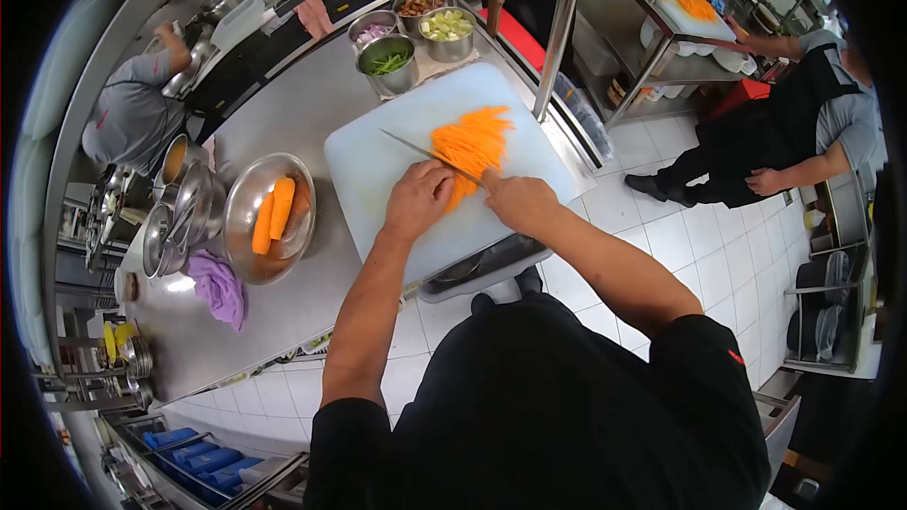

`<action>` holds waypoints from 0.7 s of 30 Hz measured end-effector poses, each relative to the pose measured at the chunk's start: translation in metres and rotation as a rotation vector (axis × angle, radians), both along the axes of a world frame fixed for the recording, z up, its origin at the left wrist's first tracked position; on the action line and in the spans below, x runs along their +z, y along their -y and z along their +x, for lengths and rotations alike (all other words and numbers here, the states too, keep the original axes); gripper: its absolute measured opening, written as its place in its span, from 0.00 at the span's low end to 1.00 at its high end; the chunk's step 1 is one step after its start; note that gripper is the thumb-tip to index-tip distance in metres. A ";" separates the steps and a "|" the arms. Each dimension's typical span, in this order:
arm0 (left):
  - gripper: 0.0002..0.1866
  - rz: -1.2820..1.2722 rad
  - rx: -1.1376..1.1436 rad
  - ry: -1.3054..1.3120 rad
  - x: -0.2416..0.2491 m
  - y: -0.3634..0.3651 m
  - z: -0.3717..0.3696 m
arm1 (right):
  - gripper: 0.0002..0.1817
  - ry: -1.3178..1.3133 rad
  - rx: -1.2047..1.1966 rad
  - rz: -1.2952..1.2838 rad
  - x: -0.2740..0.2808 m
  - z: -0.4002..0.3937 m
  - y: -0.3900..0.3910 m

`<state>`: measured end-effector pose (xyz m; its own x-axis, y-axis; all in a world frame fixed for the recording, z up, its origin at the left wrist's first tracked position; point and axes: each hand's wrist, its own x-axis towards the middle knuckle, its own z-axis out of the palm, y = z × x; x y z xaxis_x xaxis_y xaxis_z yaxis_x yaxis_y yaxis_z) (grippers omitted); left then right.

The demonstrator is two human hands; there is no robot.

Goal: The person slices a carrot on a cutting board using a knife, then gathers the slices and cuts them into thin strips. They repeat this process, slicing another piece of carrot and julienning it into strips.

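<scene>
My right hand [521, 203] grips a kitchen knife [416, 147], its blade pointing to the upper left across the carrots. My left hand [417, 198] has its fingers curled down against sliced carrot [460, 193] beside the blade; the fingertips are partly hidden. Beyond the knife, a heap of thin carrot strips [472, 139] is spread over the white cutting board [368, 146]. To the left, a steel bowl [241, 198] holds peeled carrots [281, 208].
Behind the board stand metal pots with chopped green vegetable [447, 23], green strips [388, 62], purple onion [374, 33] and brown pieces [419, 5]. A purple cloth [217, 288] lies near the bowl. One person [142, 113] works at left; another [794, 127] stands right, beside another board [673, 2].
</scene>
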<state>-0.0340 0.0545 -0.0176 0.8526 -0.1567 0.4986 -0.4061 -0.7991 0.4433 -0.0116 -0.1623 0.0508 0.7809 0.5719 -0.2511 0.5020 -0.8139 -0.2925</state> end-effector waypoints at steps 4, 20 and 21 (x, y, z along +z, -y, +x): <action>0.07 0.051 -0.019 0.000 0.004 0.000 0.001 | 0.16 -0.001 0.036 -0.087 0.027 0.013 -0.008; 0.06 0.011 0.018 -0.014 0.000 -0.002 0.001 | 0.17 -0.052 -0.007 -0.013 0.021 -0.001 0.006; 0.06 0.007 0.017 -0.009 -0.001 -0.003 0.002 | 0.17 -0.057 -0.024 0.023 0.007 0.001 0.003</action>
